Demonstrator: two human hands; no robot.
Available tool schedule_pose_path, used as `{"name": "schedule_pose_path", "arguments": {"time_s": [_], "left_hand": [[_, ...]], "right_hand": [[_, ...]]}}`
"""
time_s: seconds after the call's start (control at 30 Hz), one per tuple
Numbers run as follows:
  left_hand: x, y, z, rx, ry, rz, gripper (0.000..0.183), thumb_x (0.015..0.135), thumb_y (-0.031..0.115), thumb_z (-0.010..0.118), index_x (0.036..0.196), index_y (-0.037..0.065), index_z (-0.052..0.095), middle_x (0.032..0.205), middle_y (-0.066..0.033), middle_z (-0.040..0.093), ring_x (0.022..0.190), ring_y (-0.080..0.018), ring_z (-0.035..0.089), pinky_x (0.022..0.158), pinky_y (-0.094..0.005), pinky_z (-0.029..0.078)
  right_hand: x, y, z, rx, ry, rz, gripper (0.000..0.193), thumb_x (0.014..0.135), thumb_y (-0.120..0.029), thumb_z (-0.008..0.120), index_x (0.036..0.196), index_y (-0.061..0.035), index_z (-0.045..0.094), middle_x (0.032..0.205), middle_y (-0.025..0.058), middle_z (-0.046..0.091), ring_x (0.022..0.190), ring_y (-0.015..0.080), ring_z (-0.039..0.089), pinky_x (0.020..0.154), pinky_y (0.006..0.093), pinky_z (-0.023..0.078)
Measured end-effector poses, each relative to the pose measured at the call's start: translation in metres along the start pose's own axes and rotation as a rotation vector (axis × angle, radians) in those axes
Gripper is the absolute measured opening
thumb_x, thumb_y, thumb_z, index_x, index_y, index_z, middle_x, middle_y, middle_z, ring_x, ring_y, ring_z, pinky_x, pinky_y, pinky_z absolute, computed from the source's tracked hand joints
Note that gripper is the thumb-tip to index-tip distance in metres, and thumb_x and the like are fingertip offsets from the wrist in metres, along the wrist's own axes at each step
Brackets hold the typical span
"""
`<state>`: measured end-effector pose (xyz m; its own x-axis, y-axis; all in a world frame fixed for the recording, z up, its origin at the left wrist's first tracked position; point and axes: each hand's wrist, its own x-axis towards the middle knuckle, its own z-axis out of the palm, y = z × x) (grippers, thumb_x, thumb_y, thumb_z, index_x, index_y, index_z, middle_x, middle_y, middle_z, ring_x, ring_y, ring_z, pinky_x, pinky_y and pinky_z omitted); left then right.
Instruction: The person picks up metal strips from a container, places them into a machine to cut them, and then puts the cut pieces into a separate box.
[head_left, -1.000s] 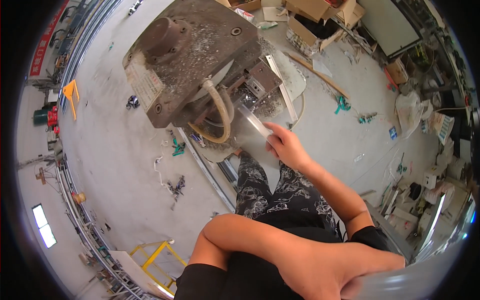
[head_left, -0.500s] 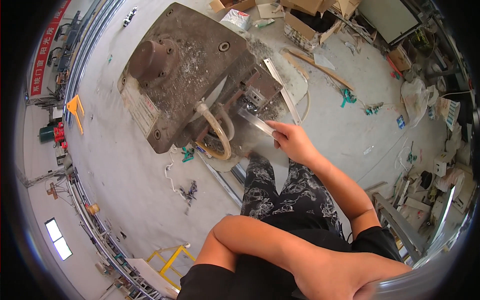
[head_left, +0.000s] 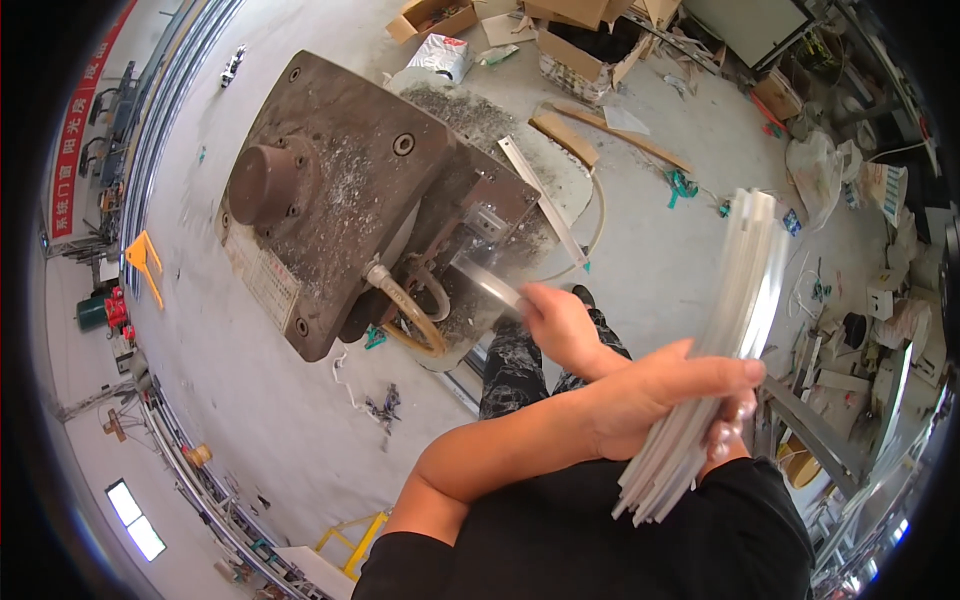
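Observation:
My left hand reaches across my body to the right, its fingers wrapped round a bundle of long, silvery-white metal strips that tilts upward. My right hand pinches one short metal strip. The far end of that strip points into the work area of a heavy brown press, beside a small metal block. Motion blurs the right hand and strip slightly, so whether the strip touches the tool cannot be made out. Clear hoses curve from the press's near side, close to the strip.
A flat metal bar leans at the press's right edge. Grey chips and dust cover its top. Wooden boards, cardboard boxes and green scraps lie on the floor beyond. A metal frame stands at my right.
My left hand has come up from the lower right with the bundle, now in full view. The right hand still holds its strip at the press. The view has shifted a little.

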<state>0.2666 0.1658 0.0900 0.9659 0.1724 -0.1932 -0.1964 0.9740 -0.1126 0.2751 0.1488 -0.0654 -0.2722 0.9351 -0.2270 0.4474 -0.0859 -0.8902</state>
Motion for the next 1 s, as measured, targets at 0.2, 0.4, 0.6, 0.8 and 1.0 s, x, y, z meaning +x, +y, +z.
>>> {"name": "schedule_pose_path", "arguments": {"time_s": [0.2,0.4,0.6,0.8,1.0], "left_hand": [[-0.012,0.003,-0.045,0.350,0.291,0.171,0.025,0.082,0.020,0.064,0.092,0.005,0.047,0.071,-0.0026,0.050,0.063,-0.0130,0.050,0.058,-0.0248,0.042],[-0.037,0.001,-0.071,0.587,0.325,0.261,0.026,0.082,0.017,0.062,0.095,0.002,0.045,0.071,-0.0041,0.050,0.064,-0.0115,0.052,0.059,-0.0247,0.042],[-0.061,0.002,-0.101,0.637,0.492,0.204,0.027,0.083,0.019,0.061,0.098,0.000,0.048,0.080,-0.0085,0.055,0.067,-0.0150,0.056,0.060,-0.0267,0.045],[-0.081,0.010,-0.091,0.438,0.506,0.193,0.028,0.082,0.017,0.059,0.102,0.001,0.049,0.087,-0.0095,0.057,0.082,-0.0186,0.058,0.066,-0.0303,0.051],[-0.085,0.002,-0.093,0.412,0.502,0.272,0.029,0.080,0.016,0.062,0.102,0.001,0.050,0.088,-0.0096,0.056,0.082,-0.0180,0.058,0.069,-0.0314,0.051]], "right_hand": [[0.003,0.002,0.024,-0.100,0.130,0.048,0.009,0.078,-0.005,0.053,0.086,-0.0018,0.054,0.076,0.0202,0.058,0.073,0.0405,0.055,0.064,0.0455,0.044],[0.019,0.000,0.033,0.038,0.182,-0.026,0.011,0.083,-0.013,0.054,0.080,-0.0032,0.049,0.069,0.0207,0.055,0.069,0.0424,0.053,0.060,0.0480,0.042],[0.021,0.013,0.041,-0.006,0.182,-0.059,0.006,0.078,-0.004,0.053,0.082,-0.0012,0.051,0.069,0.0204,0.055,0.067,0.0412,0.054,0.059,0.0445,0.043],[0.020,0.012,0.037,0.021,0.133,-0.046,0.013,0.084,-0.009,0.055,0.078,-0.0019,0.046,0.063,0.0207,0.050,0.058,0.0382,0.050,0.052,0.0426,0.038],[0.015,0.024,0.041,-0.017,0.093,-0.140,0.013,0.090,-0.012,0.052,0.085,-0.0062,0.042,0.067,0.0068,0.031,0.057,0.0199,0.031,0.052,0.0346,0.031]]}}
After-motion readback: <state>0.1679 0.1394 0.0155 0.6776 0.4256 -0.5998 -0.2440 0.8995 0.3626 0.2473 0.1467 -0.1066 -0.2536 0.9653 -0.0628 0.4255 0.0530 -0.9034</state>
